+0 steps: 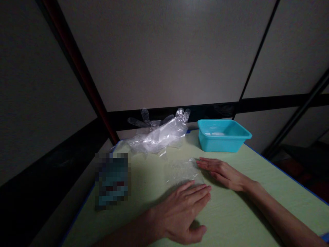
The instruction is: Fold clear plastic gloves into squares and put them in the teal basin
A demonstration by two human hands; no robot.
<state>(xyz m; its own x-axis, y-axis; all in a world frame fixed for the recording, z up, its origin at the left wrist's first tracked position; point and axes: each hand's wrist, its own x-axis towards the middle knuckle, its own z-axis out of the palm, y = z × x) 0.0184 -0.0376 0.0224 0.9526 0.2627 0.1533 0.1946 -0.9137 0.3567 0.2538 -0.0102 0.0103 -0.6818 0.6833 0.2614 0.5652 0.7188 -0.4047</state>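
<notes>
A clear, thin plastic glove or sheet (181, 170) lies spread on the pale green table; its outline is too faint to tell which. My left hand (186, 212) rests palm down over its near edge, fingers stretched out and thumb apart. At the sheet's right edge, my right hand (222, 173) reaches in with straight fingers, the tips touching or just beside the plastic. Neither hand grips anything. Behind them, a heap of clear disposable plastic gloves (159, 135) lies at the table's far edge, several glove fingers sticking up against the wall.
A turquoise plastic basin (222, 142) stands at the far right of the table (246, 219), with something pale inside. On the left lies a blurred-out dark teal packet (113, 181). Panelled walls or doors (167, 58) rise right behind the table.
</notes>
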